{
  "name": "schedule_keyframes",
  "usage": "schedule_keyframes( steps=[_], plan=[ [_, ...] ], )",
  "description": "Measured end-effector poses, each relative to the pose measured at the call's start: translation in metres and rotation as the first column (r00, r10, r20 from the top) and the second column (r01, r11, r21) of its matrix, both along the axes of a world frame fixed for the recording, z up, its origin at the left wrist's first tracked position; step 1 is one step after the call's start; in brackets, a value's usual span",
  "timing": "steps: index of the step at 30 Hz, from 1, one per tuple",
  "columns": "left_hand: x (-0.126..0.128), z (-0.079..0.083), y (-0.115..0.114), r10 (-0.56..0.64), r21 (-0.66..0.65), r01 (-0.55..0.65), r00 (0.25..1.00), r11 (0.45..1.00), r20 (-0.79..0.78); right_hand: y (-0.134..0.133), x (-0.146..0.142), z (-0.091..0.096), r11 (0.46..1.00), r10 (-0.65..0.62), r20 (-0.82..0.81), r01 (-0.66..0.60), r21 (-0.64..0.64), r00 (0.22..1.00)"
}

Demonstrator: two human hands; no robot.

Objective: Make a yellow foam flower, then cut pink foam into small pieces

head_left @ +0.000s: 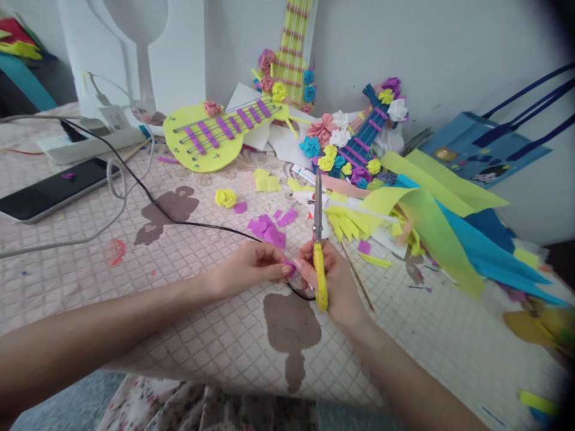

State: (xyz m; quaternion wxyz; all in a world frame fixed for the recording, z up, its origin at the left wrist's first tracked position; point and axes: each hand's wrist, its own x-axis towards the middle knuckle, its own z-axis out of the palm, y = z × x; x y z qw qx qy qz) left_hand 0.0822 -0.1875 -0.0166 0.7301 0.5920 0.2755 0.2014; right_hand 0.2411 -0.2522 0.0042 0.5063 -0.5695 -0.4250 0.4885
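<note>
My right hand (336, 280) is closed around the yellow handles of a pair of scissors (318, 239), whose shut blades point away from me. My left hand (256, 264) pinches a small purple scrap (291, 264) right against the right hand's fingers. Both hands hover over a pink quilted table cover (188, 311). Loose purple paper pieces (268, 228) lie just beyond the hands.
A yellow paper guitar (211, 134) and a blue one (366, 140) with paper flowers lie at the back. Yellow, green and blue paper sheets (440, 221) pile up at right beside a blue bag (476, 149). A phone (54, 190), power strip (96, 143) and black cable (148, 191) sit at left.
</note>
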Motion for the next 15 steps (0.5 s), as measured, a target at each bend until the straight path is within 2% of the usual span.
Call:
schedule_keyframes(
  steps=[8, 15],
  plan=[
    [-0.0018, 0.0040, 0.0011, 0.052, -0.055, -0.051, 0.999, 0.997, 0.002, -0.0030, 0.0016, -0.0036, 1.000, -0.015, -0.033, 0.014, -0.025, 0.999],
    [-0.0017, 0.0060, 0.0007, 0.046, -0.022, -0.046, 0.999, 0.999, -0.016, -0.0019, 0.0018, -0.0066, 0.999, 0.026, -0.034, -0.027, -0.036, 0.999]
  ],
)
